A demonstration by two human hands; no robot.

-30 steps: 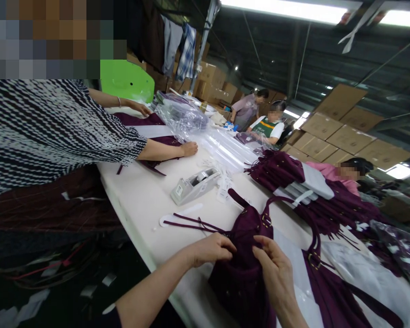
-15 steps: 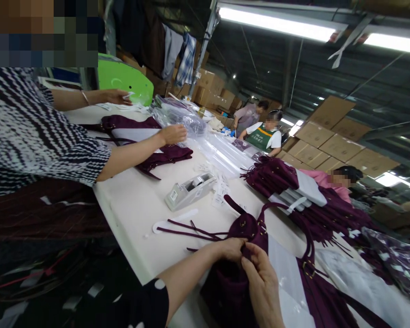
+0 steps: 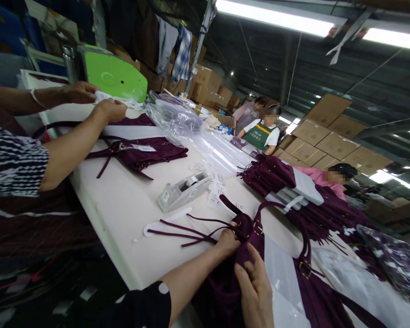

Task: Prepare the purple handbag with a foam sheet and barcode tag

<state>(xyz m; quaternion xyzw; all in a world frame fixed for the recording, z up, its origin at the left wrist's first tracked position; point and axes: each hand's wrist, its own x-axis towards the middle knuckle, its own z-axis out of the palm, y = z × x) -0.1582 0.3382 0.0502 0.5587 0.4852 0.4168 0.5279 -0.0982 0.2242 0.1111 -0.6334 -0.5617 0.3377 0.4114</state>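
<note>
I see both hands closed on the purple garment [image 3: 256, 255] just in front of the tape dispenser [image 3: 181, 191]: left hand [image 3: 227, 241] pinches its top by the straps [image 3: 187, 230], right hand [image 3: 254, 291] grips below. It lies half arranged; I judge the folding not finished.

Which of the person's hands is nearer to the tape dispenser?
Left. The left hand lies just below-right of the tape dispenser; the right hand is lower, farther away, on the purple garment.
</note>
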